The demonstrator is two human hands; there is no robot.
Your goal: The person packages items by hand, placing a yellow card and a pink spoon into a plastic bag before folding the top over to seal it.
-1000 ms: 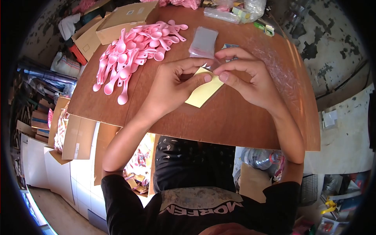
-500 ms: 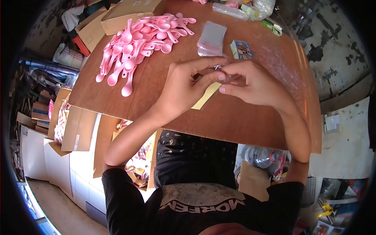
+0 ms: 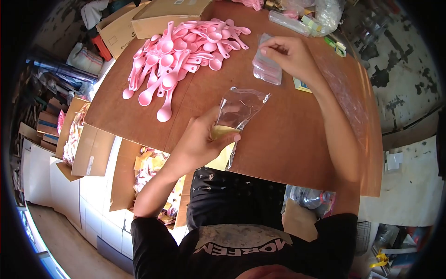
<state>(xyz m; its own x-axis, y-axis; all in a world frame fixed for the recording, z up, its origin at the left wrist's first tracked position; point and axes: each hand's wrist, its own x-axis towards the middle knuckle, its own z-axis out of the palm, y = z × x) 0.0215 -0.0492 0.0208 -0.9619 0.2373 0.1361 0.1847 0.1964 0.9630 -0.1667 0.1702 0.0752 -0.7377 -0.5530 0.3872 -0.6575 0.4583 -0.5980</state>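
Note:
My left hand (image 3: 202, 139) is closed around a clear plastic bag (image 3: 241, 106) near the table's front edge. The bag's top stands loose above my fingers. A pale yellow card (image 3: 218, 161) shows at its lower part, partly covered by my thumb. My right hand (image 3: 292, 56) is bent over a pile of clear plastic bags (image 3: 267, 74), thumb and fingertips together at its upper end. Whether a bag is pinched there I cannot make out. Beside my right wrist lies a small stack of printed cards (image 3: 301, 85), mostly hidden by the arm.
A heap of pink measuring spoons (image 3: 179, 53) covers the table's (image 3: 288, 135) left side. Behind it sits a cardboard box (image 3: 169, 17). Plastic packs (image 3: 290, 23) and a green-and-white tool (image 3: 335, 46) are at the back right. An open carton of packets (image 3: 148, 165) stands below the table edge.
My hands have parted. The left has lowered toward my body with the bag and card; the right has gone up to the pile of bags. The view has shifted slightly.

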